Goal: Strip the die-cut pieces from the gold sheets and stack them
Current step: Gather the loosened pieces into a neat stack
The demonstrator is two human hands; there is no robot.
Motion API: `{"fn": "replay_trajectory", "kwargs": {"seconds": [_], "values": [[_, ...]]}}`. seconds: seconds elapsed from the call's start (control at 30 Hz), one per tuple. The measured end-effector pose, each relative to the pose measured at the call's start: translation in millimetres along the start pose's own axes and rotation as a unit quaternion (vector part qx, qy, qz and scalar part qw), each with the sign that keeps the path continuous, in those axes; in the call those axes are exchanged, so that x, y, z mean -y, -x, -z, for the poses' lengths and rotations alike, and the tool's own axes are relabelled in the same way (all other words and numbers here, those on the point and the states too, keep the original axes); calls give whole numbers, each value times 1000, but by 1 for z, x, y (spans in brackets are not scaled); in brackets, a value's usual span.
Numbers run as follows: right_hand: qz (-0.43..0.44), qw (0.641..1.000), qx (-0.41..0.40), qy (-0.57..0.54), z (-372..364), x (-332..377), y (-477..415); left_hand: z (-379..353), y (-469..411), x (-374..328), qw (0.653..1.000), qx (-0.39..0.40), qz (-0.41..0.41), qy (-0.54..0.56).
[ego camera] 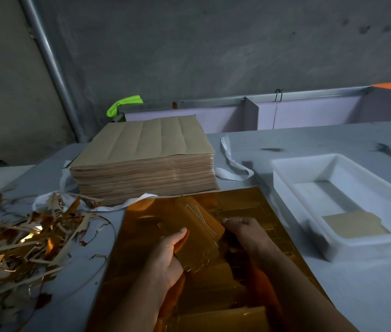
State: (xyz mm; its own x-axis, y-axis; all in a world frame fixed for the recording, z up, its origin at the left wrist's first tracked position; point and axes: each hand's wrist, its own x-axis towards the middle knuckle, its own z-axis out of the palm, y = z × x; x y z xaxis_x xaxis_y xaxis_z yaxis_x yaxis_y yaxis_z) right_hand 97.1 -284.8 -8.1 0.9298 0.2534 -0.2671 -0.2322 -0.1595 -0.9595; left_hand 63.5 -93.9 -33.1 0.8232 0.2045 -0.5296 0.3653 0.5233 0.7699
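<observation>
- To the left of the gold sheet (244, 202), a scrap pile (22, 238) of torn gold and brown strips is lying loose on the grey table (309, 140).
- Behind the gold sheet's far left corner, a tall stack of brown sheets (141, 159) is sitting, with a white strap (230, 161) trailing round its base.
- Over the middle of the gold sheet, your left hand (173, 257) is grasping a bundle of die-cut pieces (199, 233), thumb pressing on top and fingers curling underneath.
- The bundle is showing its gold face upward. Its long axis is running from you toward the brown stack, with the far end pointing away from you.
- Your right hand (244, 232) is gripping the bundle's right edge with curled fingers, though the fingertips are hidden behind the pieces.
- You are probably squaring up stripped pieces between both hands, so stripping seems well under way.
- The next move is likely calling for an even grip that stops the thin pieces fanning out while you are carrying them across.
- To the right of the gold sheet, a white tray (304, 158) is holding one flat piece (354, 224), brown side up, at its near end, likely the start of the stack.
</observation>
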Motion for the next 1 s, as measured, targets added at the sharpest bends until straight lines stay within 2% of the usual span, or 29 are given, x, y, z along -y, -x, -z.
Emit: {"fn": "replay_trajectory", "kwargs": {"seconds": [0.13, 0.23, 0.4, 0.5, 0.73, 0.9, 1.0], "values": [[48, 991, -61, 108, -5, 0, -3, -1, 0, 1, 1000, 9, 2, 24], [108, 965, -121, 205, -9, 1, -4, -2, 0, 0, 999, 17, 6, 33], [179, 922, -187, 289, -12, 2, -6, -2, -1, 1, 1000, 14, 4, 11], [181, 921, -194, 284, -12, 4, -5, -2, -1, 1, 1000, 9, 3, 5], [159, 940, -126, 274, -13, 4, -3, 0, -4, 2, 1000, 5, 3, 5], [146, 975, -139, 91, -16, 6, -1, 0, -4, 2, 1000, -6, 3, -6], [144, 972, -182, 32, -13, 6, -3, 0, -3, 1, 1000, -5, 1, -2]]}}
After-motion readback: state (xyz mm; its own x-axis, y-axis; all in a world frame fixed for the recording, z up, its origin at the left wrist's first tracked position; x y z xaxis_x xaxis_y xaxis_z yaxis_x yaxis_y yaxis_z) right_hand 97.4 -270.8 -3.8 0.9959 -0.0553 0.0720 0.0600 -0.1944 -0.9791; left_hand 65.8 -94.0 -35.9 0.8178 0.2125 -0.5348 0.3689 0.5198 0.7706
